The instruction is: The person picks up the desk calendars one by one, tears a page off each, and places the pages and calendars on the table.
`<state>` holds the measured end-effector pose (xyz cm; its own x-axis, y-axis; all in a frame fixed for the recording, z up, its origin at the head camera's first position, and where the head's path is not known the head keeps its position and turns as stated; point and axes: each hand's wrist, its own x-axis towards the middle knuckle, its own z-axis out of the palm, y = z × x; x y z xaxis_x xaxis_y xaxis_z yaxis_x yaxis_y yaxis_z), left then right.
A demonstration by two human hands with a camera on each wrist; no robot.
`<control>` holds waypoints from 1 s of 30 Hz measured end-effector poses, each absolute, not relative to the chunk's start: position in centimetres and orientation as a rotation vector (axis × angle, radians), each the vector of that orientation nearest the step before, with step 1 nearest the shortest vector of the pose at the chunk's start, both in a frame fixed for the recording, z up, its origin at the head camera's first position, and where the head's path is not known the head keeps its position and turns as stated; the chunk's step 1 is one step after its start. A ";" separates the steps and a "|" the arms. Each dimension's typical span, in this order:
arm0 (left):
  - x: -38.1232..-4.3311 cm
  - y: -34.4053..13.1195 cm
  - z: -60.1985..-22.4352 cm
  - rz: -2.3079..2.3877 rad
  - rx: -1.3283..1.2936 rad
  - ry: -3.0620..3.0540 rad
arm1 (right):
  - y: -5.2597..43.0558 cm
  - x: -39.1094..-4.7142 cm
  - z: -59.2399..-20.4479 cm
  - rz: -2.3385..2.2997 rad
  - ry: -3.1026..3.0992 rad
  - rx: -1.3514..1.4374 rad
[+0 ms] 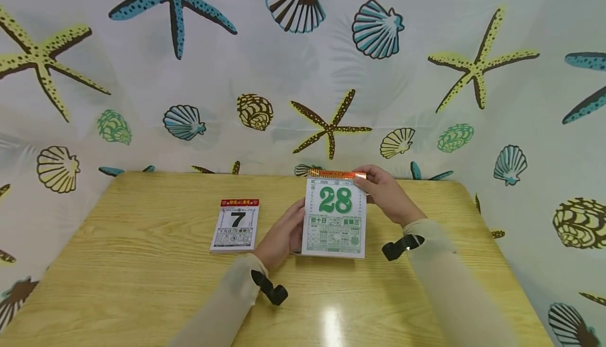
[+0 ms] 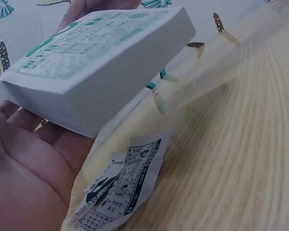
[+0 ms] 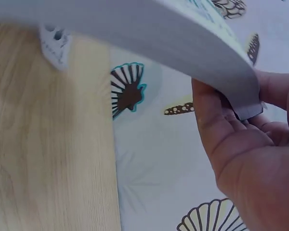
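A thick tear-off calendar (image 1: 334, 231) with a large green 28 and a red-and-gold top strip is held tilted above the table. My left hand (image 1: 283, 234) grips its left edge, with the thumb at the side and fingers underneath, as the left wrist view shows. At the top right corner my right hand (image 1: 385, 192) pinches the block between thumb and fingers. In the left wrist view, a crumpled printed sheet (image 2: 130, 187) lies on the table below the calendar; the head view mostly hides it.
A smaller tear-off calendar (image 1: 236, 226) with a black 7 and a red header lies left of my left hand. The wooden table (image 1: 142, 284) ends at a cloth backdrop (image 1: 303, 73) printed with shells and starfish, just behind the calendar.
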<state>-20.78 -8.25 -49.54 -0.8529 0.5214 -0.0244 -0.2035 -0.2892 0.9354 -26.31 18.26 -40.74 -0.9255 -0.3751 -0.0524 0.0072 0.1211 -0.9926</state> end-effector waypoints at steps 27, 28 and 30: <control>-19.7 -8.6 -50.1 2.444 0.069 1.374 | 7.5 -17.7 -43.2 -0.103 3.087 -1.578; -19.6 -8.6 -50.0 2.450 0.062 1.360 | 7.5 -17.6 -43.3 -0.073 3.096 -1.567; -19.5 -8.6 -50.0 2.452 0.047 1.357 | 7.4 -17.5 -43.3 -0.038 3.097 -1.557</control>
